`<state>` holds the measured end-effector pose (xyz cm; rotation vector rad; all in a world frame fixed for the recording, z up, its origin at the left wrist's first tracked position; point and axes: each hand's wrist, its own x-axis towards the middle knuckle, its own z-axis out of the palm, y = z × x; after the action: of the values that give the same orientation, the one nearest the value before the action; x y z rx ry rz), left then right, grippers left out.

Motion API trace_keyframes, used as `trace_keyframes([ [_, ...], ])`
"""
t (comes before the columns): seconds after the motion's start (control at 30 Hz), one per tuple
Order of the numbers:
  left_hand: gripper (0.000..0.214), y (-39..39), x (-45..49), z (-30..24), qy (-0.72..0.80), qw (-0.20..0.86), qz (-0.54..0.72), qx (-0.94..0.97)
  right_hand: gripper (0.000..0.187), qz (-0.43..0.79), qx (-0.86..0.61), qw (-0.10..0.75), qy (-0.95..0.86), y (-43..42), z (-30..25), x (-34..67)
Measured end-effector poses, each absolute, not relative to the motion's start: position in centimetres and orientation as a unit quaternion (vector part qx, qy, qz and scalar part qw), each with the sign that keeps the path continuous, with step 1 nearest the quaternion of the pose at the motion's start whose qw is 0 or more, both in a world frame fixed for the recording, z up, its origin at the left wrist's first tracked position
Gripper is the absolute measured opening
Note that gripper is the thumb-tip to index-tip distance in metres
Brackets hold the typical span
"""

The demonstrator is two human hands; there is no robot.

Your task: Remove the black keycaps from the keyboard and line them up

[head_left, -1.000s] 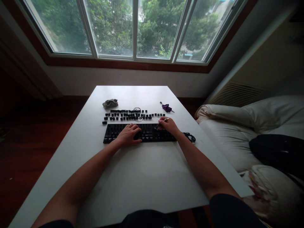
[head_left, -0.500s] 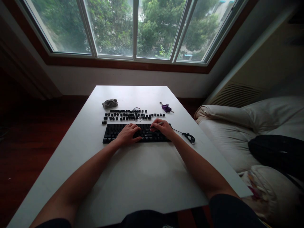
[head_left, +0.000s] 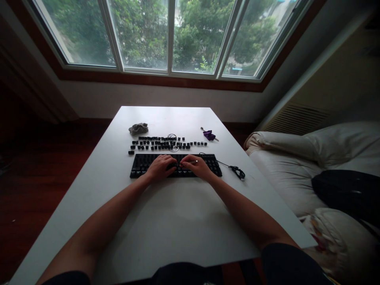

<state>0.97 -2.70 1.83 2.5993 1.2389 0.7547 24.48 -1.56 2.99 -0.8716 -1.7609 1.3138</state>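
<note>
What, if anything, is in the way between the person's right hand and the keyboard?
Nothing visible: the right hand, holding a slim tool, is directly over the keyboard. The left hand is beside it, and the loose keycaps lie beyond the keyboard's far edge.

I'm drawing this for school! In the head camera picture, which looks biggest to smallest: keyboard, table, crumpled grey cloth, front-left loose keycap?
1. White table
2. Black keyboard
3. Crumpled grey cloth
4. Front-left loose keycap

The gaps are clear, so nothing's tied.
</note>
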Motion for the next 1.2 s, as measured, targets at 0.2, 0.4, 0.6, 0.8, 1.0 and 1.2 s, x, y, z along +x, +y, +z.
trace_keyframes([
  [0.2,0.023,-2.6,0.9,1.6,0.423,0.073,0.251,0.867,0.029,0.427,-0.341,0.362,-0.756,-2.3,3.3,24.2],
  [0.4,0.024,-2.6,0.9,1.5,0.418,0.074,0.255,0.869,0.026,0.385,-0.307,0.357,-0.793,-2.9,3.1,23.8],
  [0.6,0.030,-2.5,0.8,1.7,0.404,0.077,0.246,0.878,0.024,0.371,-0.310,0.365,-0.796,-3.1,2.9,23.7],
  [0.8,0.030,-2.1,0.7,1.4,0.411,0.116,0.276,0.861,0.020,0.370,-0.315,0.381,-0.787,-3.2,2.8,23.6],
  [1.0,0.027,-1.7,0.5,1.1,0.415,0.165,0.300,0.843,0.016,0.347,-0.304,0.383,-0.801,-3.2,2.8,23.6],
  [1.2,0.027,-1.5,0.3,1.0,0.421,0.168,0.299,0.840,0.015,0.322,-0.281,0.359,-0.830,-2.9,3.1,24.0],
])
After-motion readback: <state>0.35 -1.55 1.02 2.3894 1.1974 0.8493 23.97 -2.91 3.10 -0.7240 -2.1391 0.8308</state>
